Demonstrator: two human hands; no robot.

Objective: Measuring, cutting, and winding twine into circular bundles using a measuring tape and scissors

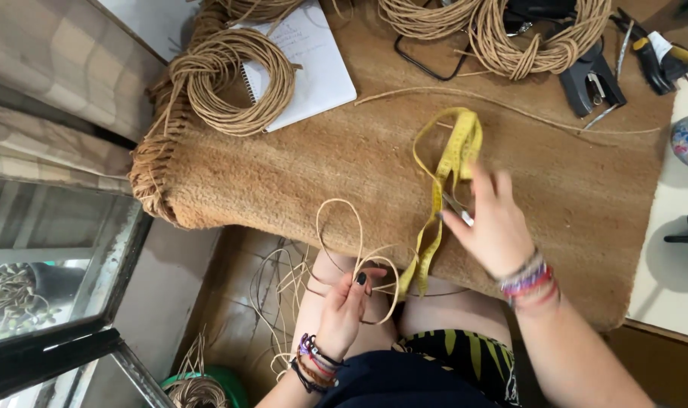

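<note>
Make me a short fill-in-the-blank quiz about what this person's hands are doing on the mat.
1. The right hand holds a tape measure whose colour is ____.
2. The left hand pinches loops of thin tan ____.
3. A coil of cord lies partly on a spiral ____ with white pages.
4. Both wrists wear several ____.

Missing words: yellow; cord; notebook; bracelets

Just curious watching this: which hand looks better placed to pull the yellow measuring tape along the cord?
Probably the right hand: it already pinches the measuring tape over the brown mat. The left hand is busy gripping the looped cord.
</note>
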